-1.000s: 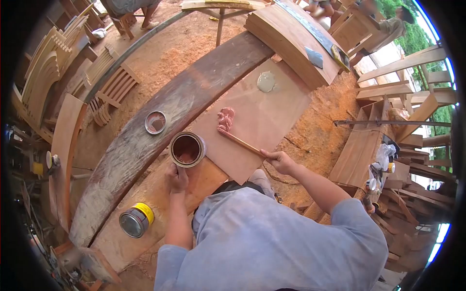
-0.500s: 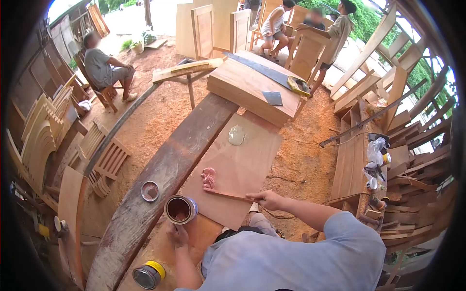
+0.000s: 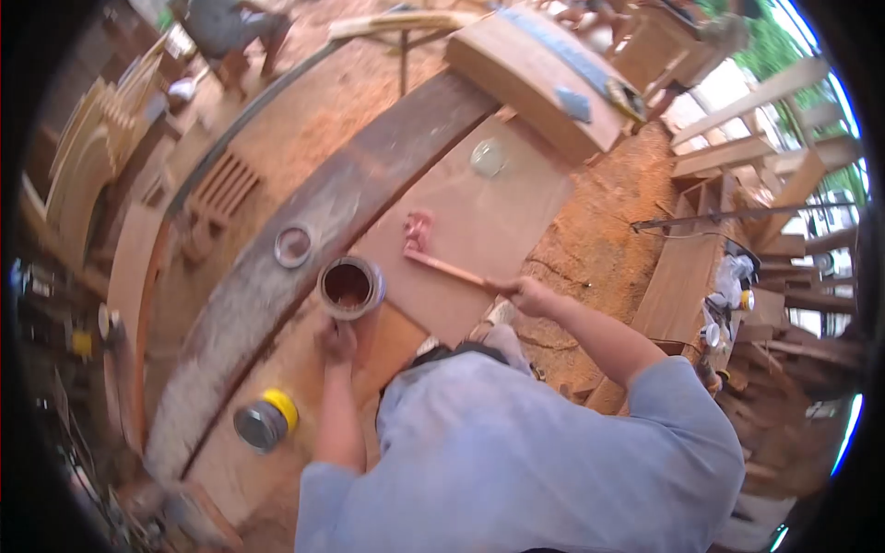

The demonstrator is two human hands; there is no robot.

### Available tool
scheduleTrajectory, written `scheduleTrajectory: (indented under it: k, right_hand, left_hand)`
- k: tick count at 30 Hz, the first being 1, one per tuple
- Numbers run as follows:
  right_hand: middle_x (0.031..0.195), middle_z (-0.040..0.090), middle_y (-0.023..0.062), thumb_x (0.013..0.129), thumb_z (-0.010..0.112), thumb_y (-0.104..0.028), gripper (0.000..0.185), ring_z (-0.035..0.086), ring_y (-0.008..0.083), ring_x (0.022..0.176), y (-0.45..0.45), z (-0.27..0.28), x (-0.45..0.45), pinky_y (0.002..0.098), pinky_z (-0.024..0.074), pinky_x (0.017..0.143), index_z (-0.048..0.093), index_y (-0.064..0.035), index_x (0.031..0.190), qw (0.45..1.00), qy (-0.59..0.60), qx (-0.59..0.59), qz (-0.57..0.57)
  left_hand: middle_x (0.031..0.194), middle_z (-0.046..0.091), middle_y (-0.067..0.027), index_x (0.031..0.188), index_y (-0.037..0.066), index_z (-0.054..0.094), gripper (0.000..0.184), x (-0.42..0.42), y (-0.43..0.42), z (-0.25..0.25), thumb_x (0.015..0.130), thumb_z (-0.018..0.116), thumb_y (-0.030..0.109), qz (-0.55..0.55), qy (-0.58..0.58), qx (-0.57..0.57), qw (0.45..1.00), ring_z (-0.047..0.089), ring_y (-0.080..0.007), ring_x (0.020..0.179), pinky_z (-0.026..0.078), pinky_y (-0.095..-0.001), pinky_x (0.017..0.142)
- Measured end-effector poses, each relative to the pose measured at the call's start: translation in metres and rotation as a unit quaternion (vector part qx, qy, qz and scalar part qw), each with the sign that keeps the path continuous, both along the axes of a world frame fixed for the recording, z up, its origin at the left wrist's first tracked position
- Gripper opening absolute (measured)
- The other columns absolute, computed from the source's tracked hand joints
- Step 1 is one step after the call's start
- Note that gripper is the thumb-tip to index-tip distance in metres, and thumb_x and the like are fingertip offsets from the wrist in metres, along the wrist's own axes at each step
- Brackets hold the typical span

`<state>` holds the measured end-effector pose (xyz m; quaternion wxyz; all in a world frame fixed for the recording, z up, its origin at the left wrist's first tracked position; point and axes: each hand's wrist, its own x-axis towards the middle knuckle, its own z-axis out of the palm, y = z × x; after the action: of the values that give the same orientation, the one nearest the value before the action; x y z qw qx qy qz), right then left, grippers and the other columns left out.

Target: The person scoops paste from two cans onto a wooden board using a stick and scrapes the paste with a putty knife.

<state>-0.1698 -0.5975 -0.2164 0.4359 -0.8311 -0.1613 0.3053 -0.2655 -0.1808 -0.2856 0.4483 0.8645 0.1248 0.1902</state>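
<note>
My right hand (image 3: 527,297) is closed round the end of a thin, flat wooden stick (image 3: 452,270). Its far tip touches a lump of pink paste (image 3: 418,230) on a thin plywood board (image 3: 470,217). At the near side of an open metal can (image 3: 378,293) is my left hand (image 3: 338,341), its blurred fingers curled against the can. Reddish-brown material shows inside the can. A round lid (image 3: 293,246) with paste residue lies just left of it. Farther up the board sits a pale, cream-coloured blob (image 3: 489,158).
A dark can with a yellow band (image 3: 265,421) lies nearer me on the left. A long dark plank (image 3: 323,184) runs beside the board. Beyond are a thick wooden panel (image 3: 525,78) and a handsaw (image 3: 625,99). A wooden bench (image 3: 678,286) stands at right. A seated person is partly visible at upper left.
The view has tilted down and blurred, so the scene sits higher. The stick's tip has shifted towards the lump's near end, and the lump looks more stretched. My left hand stays by the can.
</note>
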Motion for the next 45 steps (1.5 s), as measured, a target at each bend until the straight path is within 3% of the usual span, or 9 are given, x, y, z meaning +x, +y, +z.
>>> scheduleTrajectory:
  k: [5, 8, 9, 20, 23, 25, 30, 39, 45]
  right_hand:
    - [0.078, 0.054, -0.0024, 0.090, 0.046, 0.006, 0.055, 0.047, 0.0093, 0.072, -0.013, -0.017, 0.012, 0.0259, 0.0456, 0.071, 0.054, -0.0181, 0.139, 0.998, 0.023, 0.054, 0.028]
    - [0.099, 0.068, 0.0007, 0.095, 0.049, 0.003, 0.049, 0.058, 0.0085, 0.084, -0.003, 0.021, 0.021, 0.0235, 0.0481, 0.081, 0.055, -0.0188, 0.138, 0.984, 0.140, -0.106, 0.004]
    - [0.081, 0.059, -0.0006, 0.094, 0.049, 0.003, 0.050, 0.050, 0.0084, 0.072, -0.003, 0.023, 0.018, 0.0246, 0.0459, 0.069, 0.057, -0.0209, 0.138, 0.989, 0.132, -0.064, -0.020]
    - [0.097, 0.064, -0.0045, 0.088, 0.041, 0.009, 0.056, 0.052, 0.0086, 0.080, -0.005, -0.005, 0.011, 0.0216, 0.0443, 0.076, 0.056, -0.0145, 0.137, 0.994, 0.082, 0.064, 0.018]
    - [0.104, 0.071, 0.0049, 0.089, 0.043, 0.006, 0.055, 0.063, 0.0137, 0.087, -0.004, 0.005, 0.016, 0.0250, 0.0476, 0.080, 0.056, -0.0161, 0.137, 0.991, 0.126, -0.019, 0.028]
    - [0.109, 0.070, 0.0203, 0.087, 0.044, 0.004, 0.057, 0.069, 0.0263, 0.097, -0.008, -0.034, 0.008, 0.0326, 0.0508, 0.086, 0.057, -0.0206, 0.136, 0.996, -0.034, 0.075, 0.022]
    - [0.109, 0.066, 0.0251, 0.083, 0.044, 0.000, 0.059, 0.065, 0.0372, 0.100, 0.007, 0.094, 0.042, 0.0432, 0.0508, 0.088, 0.058, -0.0268, 0.135, 0.985, -0.029, -0.138, 0.102]
    - [0.100, 0.071, 0.0160, 0.081, 0.054, -0.008, 0.036, 0.068, 0.0315, 0.095, 0.086, 0.190, 0.128, 0.0419, 0.0539, 0.081, 0.072, -0.0139, 0.112, 0.810, -0.274, -0.340, 0.391]
    - [0.099, 0.073, 0.0118, 0.078, 0.072, -0.019, 0.024, 0.070, 0.0340, 0.092, 0.219, 0.223, 0.111, 0.0511, 0.0546, 0.066, 0.074, -0.0133, 0.101, 0.694, -0.312, -0.502, 0.411]
  left_hand:
    - [0.078, 0.064, -0.0232, 0.087, 0.000, 0.067, 0.030, 0.002, -0.011, 0.024, 0.098, 0.051, 0.023, 0.020, 0.001, 0.008, 1.000, 0.064, -0.0413, 0.072, 0.047, -0.0470, 0.060]
    - [0.079, 0.065, -0.0230, 0.088, 0.001, 0.068, 0.030, 0.006, -0.021, 0.045, 0.097, 0.052, 0.025, 0.024, -0.051, 0.002, 0.998, 0.064, -0.0405, 0.072, 0.048, -0.0452, 0.061]
    - [0.079, 0.065, -0.0230, 0.088, 0.001, 0.068, 0.030, 0.004, -0.019, 0.040, 0.097, 0.052, 0.025, 0.033, -0.047, 0.005, 0.998, 0.064, -0.0405, 0.072, 0.048, -0.0452, 0.061]
    - [0.091, 0.069, -0.0095, 0.098, -0.005, 0.068, 0.028, -0.041, -0.093, 0.039, 0.094, 0.050, 0.016, 0.281, -0.052, -0.192, 0.939, 0.062, -0.0186, 0.088, 0.048, -0.0319, 0.080]
    - [0.095, 0.069, -0.0078, 0.102, -0.003, 0.069, 0.030, -0.070, -0.117, 0.052, 0.096, 0.047, 0.016, 0.302, 0.037, -0.171, 0.937, 0.063, -0.0167, 0.089, 0.047, -0.0281, 0.077]
    - [0.096, 0.069, -0.0085, 0.102, -0.003, 0.069, 0.031, -0.086, -0.132, 0.060, 0.096, 0.047, 0.018, 0.328, 0.021, -0.165, 0.930, 0.063, -0.0173, 0.090, 0.047, -0.0290, 0.078]
    - [0.098, 0.070, -0.0104, 0.101, -0.002, 0.070, 0.032, -0.120, -0.152, 0.072, 0.096, 0.047, 0.020, 0.399, -0.007, -0.169, 0.901, 0.064, -0.0190, 0.094, 0.048, -0.0316, 0.080]
    - [0.092, 0.070, -0.0095, 0.096, -0.003, 0.070, 0.035, -0.120, -0.134, 0.062, 0.098, 0.045, 0.021, 0.409, -0.064, -0.195, 0.889, 0.063, -0.0182, 0.088, 0.048, -0.0307, 0.076]
    - [0.094, 0.070, -0.0095, 0.094, -0.003, 0.069, 0.035, -0.089, -0.099, 0.070, 0.099, 0.045, 0.022, 0.383, -0.109, -0.232, 0.887, 0.061, -0.0163, 0.086, 0.046, -0.0304, 0.077]
